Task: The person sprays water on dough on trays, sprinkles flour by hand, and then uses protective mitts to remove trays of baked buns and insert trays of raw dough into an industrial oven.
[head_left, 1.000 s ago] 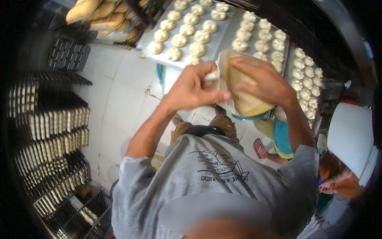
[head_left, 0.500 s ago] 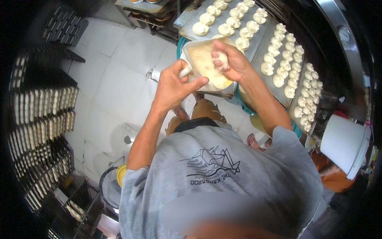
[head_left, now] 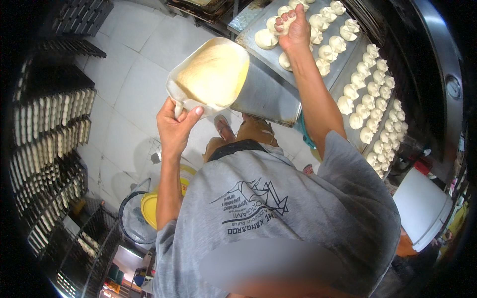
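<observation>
Tiled floor (head_left: 124, 94), racks (head_left: 44, 149), dough trays (head_left: 308, 64), white tub (head_left: 211, 79)

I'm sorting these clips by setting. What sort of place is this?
Most likely a bakery kitchen: metal trays of shaped dough pieces, racks stacked with baking tins, and a tub of yellow filling in the left hand.

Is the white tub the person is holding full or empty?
Nearly full: pale yellow filling reaches almost to the rim of the white plastic tub, which the left hand grips.
</observation>
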Demonstrator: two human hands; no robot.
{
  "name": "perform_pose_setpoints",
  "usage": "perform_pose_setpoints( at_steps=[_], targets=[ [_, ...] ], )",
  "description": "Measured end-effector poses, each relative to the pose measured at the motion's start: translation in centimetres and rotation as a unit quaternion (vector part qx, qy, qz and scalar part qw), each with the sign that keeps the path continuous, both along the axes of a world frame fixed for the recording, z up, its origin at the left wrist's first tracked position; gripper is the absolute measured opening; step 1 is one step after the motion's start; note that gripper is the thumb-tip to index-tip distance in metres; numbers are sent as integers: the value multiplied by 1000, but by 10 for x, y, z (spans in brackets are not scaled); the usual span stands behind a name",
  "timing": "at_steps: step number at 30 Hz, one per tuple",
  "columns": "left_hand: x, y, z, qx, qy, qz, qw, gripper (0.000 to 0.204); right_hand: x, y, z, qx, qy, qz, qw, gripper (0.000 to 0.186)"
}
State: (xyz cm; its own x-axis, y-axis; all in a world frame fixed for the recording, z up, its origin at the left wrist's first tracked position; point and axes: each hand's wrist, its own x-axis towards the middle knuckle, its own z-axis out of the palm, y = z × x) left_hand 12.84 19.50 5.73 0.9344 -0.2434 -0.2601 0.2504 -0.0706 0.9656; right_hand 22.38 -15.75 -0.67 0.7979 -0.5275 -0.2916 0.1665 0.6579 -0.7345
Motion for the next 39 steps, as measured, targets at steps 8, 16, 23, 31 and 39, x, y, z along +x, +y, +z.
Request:
perform_pose_setpoints(
  at_steps=[8,16,23,31,39],
  targets=[
    [16,9,-16,45,-24,15,999,41,14,-42,-15,-14,-2,-20,1000,42],
    [29,-2,-10,21,7,67,998,36,35,-63,-12,-65,-8,-46,997,41],
    [35,-2,-17,5,4,95,995,36,56,-76,5,-48,-35,-122,991,41],
    [37,-10,-17,42,-2,111,993,40,64,-132,-14,-74,-29,-80,994,42],
    [36,-15,-17,78,-16,106,991,44,88,-158,-9,-83,-25,-112,990,44]
  ],
)
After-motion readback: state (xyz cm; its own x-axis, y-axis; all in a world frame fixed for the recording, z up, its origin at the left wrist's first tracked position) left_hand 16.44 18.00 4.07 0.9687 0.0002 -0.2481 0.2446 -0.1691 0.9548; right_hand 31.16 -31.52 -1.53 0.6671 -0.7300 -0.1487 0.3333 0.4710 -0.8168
